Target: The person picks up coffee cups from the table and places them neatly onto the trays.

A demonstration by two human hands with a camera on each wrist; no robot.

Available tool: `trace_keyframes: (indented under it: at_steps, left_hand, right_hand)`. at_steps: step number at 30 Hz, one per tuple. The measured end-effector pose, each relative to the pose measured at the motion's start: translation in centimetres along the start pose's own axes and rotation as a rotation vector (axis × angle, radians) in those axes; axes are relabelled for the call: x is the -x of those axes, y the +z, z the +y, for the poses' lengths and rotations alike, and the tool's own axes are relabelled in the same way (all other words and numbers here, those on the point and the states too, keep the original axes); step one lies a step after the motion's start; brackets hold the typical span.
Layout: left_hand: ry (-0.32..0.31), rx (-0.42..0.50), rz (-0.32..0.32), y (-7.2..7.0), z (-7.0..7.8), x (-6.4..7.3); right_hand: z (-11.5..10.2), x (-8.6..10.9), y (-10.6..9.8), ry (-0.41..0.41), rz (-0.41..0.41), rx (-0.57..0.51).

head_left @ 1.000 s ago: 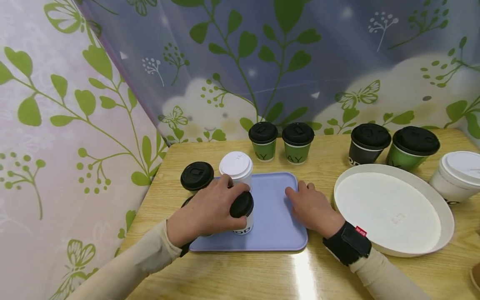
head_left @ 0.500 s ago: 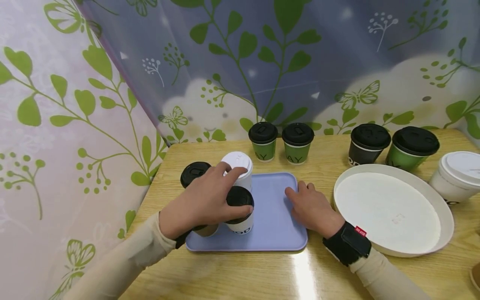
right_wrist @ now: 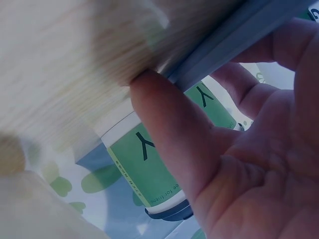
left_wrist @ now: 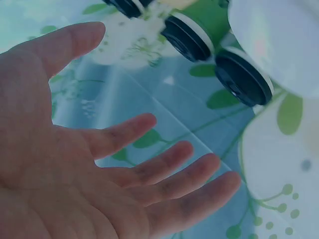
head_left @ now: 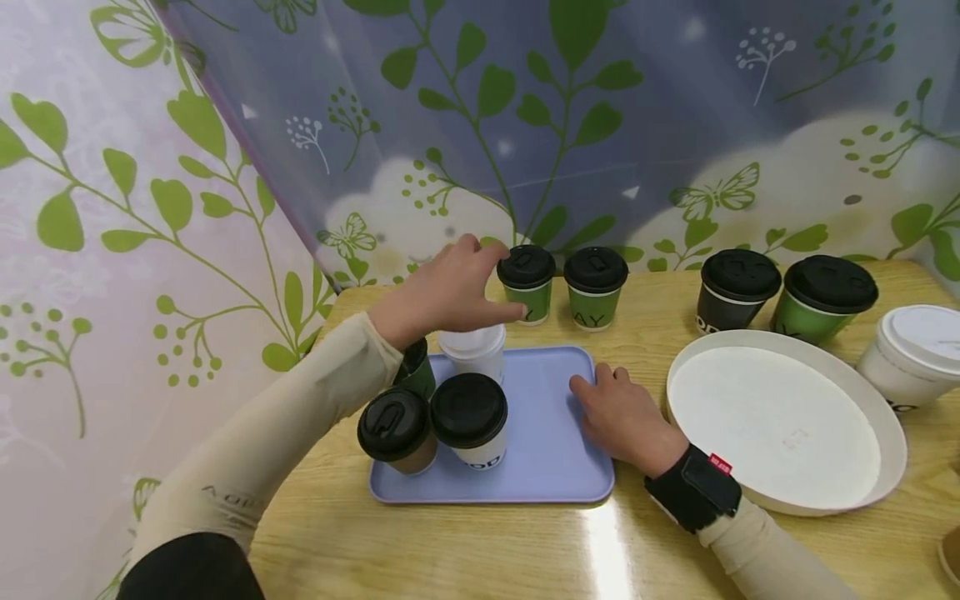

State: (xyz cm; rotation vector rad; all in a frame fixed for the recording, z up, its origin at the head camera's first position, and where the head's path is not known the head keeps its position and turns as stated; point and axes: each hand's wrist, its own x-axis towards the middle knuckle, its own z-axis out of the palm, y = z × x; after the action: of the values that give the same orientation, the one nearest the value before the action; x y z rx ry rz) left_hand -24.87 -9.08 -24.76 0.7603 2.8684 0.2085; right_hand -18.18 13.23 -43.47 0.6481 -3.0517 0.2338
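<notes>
My left hand reaches over the tray's back left, fingers spread and holding nothing. Its thumb and fingertips overlap the left of two small green paper cups with black lids. In the left wrist view, that palm shows bare. My right hand holds the right rim of the lavender tray, its edge between thumb and fingers. On the tray's left part stand a white cup with black lid, a brown cup with black lid, a white-lidded cup and a green cup partly hidden by the left wrist.
The second small green cup stands right of the first, by the back wall. A round white tray lies to the right. Around it stand a black cup, a larger green cup and a large white cup.
My left hand has let go of the black-lidded white cup on the tray and moved up and back toward the small green cups. The right hand stays at the tray's rim.
</notes>
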Motion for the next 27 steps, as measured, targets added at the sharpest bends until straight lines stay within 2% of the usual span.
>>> trace_keyframes:
  at_steps: [7,12,16,20,27]
  left_hand:
    - [-0.087,-0.071,-0.063,-0.8,-0.9,-5.0]
    - [-0.147,-0.074,-0.14,-0.8,-1.6,-7.9]
    - [-0.195,-0.096,-0.211,-0.7,-1.4,-9.4]
    - [-0.219,-0.121,-0.255,-0.3,-1.2,-10.7]
    - [-0.238,-0.094,-0.319,0.1,-1.6,-12.0]
  right_hand:
    - [0.0,-0.1,-0.1,0.005,-0.008,-0.026]
    - [0.0,0.0,-0.1,0.003,-0.007,-0.029]
    - [0.0,0.0,-0.2,0.005,-0.011,-0.029]
    - [0.0,0.0,-0.2,0.009,-0.02,-0.031]
    - [0.1,0.1,-0.2,0.006,-0.02,-0.03]
